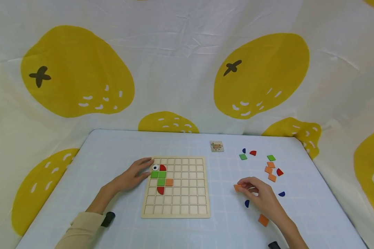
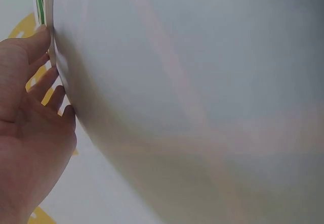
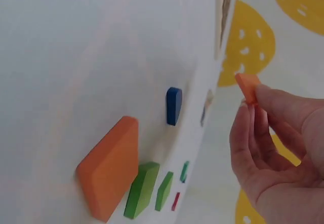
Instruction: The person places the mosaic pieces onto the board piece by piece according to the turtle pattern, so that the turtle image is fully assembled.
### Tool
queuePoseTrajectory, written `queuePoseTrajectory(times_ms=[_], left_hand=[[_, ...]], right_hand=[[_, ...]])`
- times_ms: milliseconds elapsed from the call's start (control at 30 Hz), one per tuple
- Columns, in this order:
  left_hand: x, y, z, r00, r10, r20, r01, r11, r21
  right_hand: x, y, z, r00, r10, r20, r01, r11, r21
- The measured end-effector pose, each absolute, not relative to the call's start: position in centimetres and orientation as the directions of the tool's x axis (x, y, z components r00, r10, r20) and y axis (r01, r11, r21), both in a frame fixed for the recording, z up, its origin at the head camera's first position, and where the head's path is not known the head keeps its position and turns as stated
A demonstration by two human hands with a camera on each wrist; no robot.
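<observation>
A wooden grid board (image 1: pixel 190 200) lies on the table with several tiles in its upper left cells: a white eye tile (image 1: pixel 155 167), red quarter-rounds (image 1: pixel 160 190), green squares (image 1: pixel 154 174) and an orange square (image 1: pixel 169 182). My left hand (image 1: pixel 132 176) touches the board's left edge, thumb and fingers extended. To the right of the board, my right hand (image 1: pixel 260 195) pinches an orange square tile (image 3: pixel 248 86) between thumb and fingers, held above the table. Near that hand lie a blue half-round tile (image 1: pixel 247 203) and another orange square (image 1: pixel 263 220).
Loose orange tiles (image 1: pixel 268 169), green tiles (image 1: pixel 271 157), red tiles (image 1: pixel 279 172) and blue tiles (image 1: pixel 282 194) are scattered on the table's right side. A small pattern card (image 1: pixel 217 146) lies behind the board. A lemon-print cloth (image 1: pixel 174 86) hangs behind the table.
</observation>
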State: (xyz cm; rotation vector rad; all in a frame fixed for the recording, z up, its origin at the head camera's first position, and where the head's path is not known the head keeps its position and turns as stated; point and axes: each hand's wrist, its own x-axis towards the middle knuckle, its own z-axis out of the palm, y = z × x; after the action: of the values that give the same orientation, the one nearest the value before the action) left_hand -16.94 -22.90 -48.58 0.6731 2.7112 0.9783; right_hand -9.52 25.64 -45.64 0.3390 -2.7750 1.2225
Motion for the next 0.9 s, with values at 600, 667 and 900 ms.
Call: queuePoseTrajectory(times_ms=[600, 667, 900], left_hand=[[-16.9, -22.9, -48.6, -0.884, 0.467, -0.025, 0.346, 0.689, 0.637], [-17.0, -22.9, -48.7, -0.884, 0.468, -0.022, 0.347, 0.686, 0.639], [-17.1, -22.9, -48.8, -0.879, 0.476, -0.018, 0.355, 0.68, 0.642]], right_hand=[[-12.5, 19.6, -45.0, -0.95, -0.243, 0.198, -0.302, 0.543, -0.783], [-12.9, 18.8, -45.0, -0.946, -0.256, 0.199, -0.309, 0.528, -0.791], [-13.7, 16.3, -45.2, -0.944, -0.274, 0.183, -0.298, 0.475, -0.828]])
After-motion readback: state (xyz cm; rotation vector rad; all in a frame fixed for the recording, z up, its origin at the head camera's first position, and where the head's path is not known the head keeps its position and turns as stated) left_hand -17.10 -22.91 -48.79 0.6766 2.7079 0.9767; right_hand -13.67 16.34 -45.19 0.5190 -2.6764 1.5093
